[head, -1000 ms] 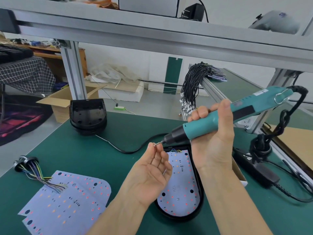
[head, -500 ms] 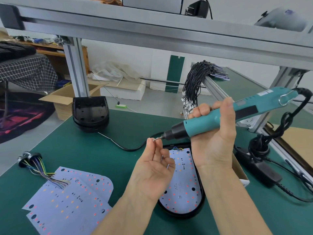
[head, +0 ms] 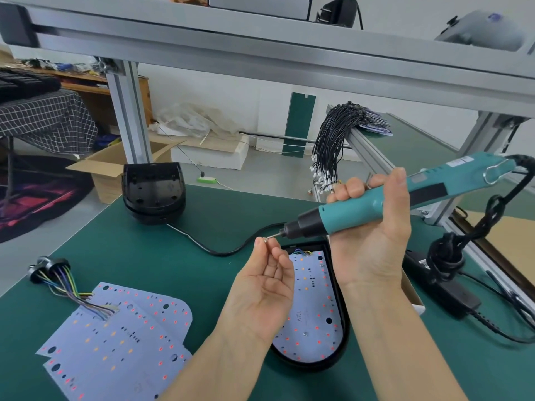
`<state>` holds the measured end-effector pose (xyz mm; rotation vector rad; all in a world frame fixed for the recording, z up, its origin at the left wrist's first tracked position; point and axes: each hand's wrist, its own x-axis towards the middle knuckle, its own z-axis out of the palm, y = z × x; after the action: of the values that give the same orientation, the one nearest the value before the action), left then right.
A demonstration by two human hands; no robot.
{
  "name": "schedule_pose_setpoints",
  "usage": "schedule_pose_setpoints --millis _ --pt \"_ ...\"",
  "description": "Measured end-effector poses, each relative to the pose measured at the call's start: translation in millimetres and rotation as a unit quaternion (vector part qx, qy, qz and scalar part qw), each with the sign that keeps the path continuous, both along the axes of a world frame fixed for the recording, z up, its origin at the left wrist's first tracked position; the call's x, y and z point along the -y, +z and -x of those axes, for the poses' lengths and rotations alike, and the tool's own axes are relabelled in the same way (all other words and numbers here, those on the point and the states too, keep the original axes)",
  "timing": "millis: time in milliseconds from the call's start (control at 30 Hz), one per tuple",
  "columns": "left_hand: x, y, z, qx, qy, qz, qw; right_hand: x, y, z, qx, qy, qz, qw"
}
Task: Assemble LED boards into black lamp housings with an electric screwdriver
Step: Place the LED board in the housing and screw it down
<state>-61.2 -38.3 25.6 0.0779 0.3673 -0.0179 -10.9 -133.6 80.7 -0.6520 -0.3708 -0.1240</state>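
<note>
a: how many boards?
b: one board [head: 308,309] sits in the housing [head: 346,331] on the table [head: 225,221]. more lie left, count unclear.
a: hands?
b: right hand [head: 373,244] grips one screwdriver [head: 376,202]. left hand [head: 262,285] pinches one screw [head: 265,240] at its tip.

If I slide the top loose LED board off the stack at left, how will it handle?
The top LED board looks thin and flat, so probably light and slightly flexible. Its soldered wires lead to a black plug, which will likely drag along.

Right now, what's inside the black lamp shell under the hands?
An LED board marked 12V lies inside the black lamp housing, with coloured wires at its top. Anything beneath it is covered.
</note>
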Motion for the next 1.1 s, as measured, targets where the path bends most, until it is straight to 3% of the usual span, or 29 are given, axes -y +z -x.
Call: schedule_pose_setpoints --millis 567,1100 --pt "3.4 -0.4 2.3 -0.001 0.003 0.013 1.000 2.2 -2.5 -0.3 -0.007 -0.003 0.019 1.000" --pt "-2.3 -3.4 -12.1 -0.045 0.035 -0.107 0.993 5.6 -12.3 -4.5 0.021 0.021 0.016 0.999"
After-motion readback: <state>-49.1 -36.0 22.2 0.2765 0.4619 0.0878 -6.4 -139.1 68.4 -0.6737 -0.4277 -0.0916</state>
